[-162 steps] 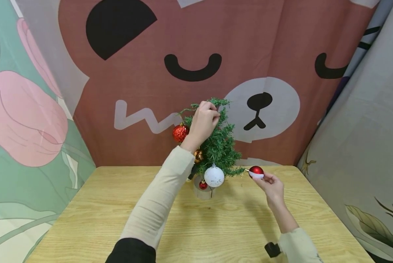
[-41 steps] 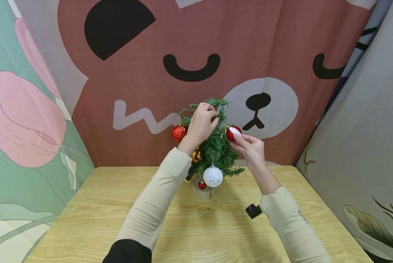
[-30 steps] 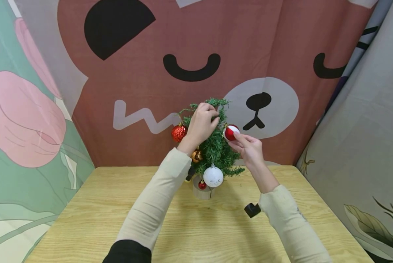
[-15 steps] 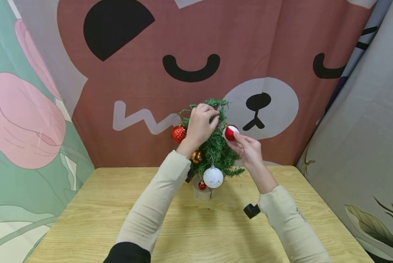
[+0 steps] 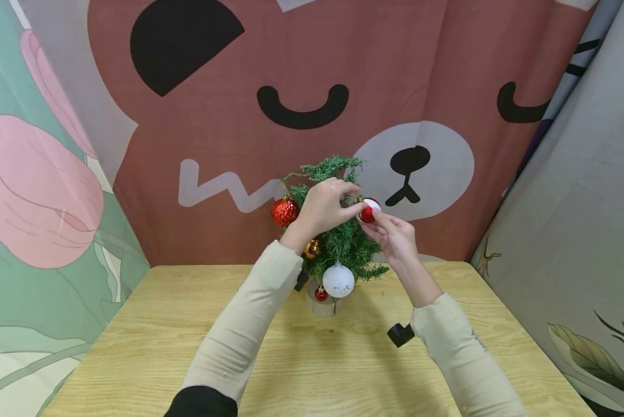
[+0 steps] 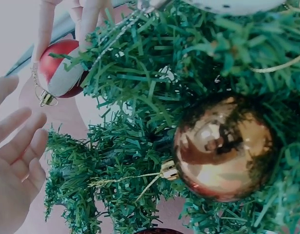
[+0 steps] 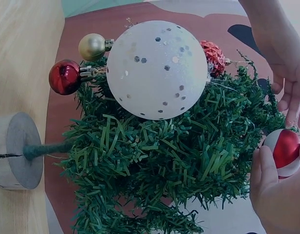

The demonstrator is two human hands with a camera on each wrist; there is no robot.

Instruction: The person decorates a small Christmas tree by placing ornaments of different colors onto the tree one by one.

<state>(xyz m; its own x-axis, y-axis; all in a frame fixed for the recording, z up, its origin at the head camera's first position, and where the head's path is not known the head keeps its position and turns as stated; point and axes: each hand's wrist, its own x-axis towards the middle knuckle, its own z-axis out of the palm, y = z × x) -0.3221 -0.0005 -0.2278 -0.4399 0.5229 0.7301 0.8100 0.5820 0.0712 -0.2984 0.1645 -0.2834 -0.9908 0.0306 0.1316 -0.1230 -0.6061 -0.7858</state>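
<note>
My right hand (image 5: 399, 238) pinches a red and white Christmas bauble (image 5: 367, 211) between thumb and fingers, at the upper right side of a small green Christmas tree (image 5: 348, 237). My left hand (image 5: 322, 208) is in front of the upper tree, thumb and fingers apart, its tips close to the bauble's top. In the left wrist view, the left fingers (image 6: 23, 141) are spread beside the bauble's gold cap (image 6: 46, 99), with a gap between. The right wrist view shows the bauble (image 7: 285, 151) in the right fingers, cap end toward the left hand (image 7: 286, 63).
On the tree hang a glittery red bauble (image 5: 284, 212), a gold one (image 5: 312, 249), a white one (image 5: 338, 281) and a small red one (image 5: 321, 294). The tree's round wooden base (image 5: 319, 307) stands on the wooden table (image 5: 212, 341), before a printed cloth (image 5: 228, 231).
The right hand has brought the red and white bauble from the lower right up to the upper tree. The left hand has come off the upper branches, down and right toward the bauble.
</note>
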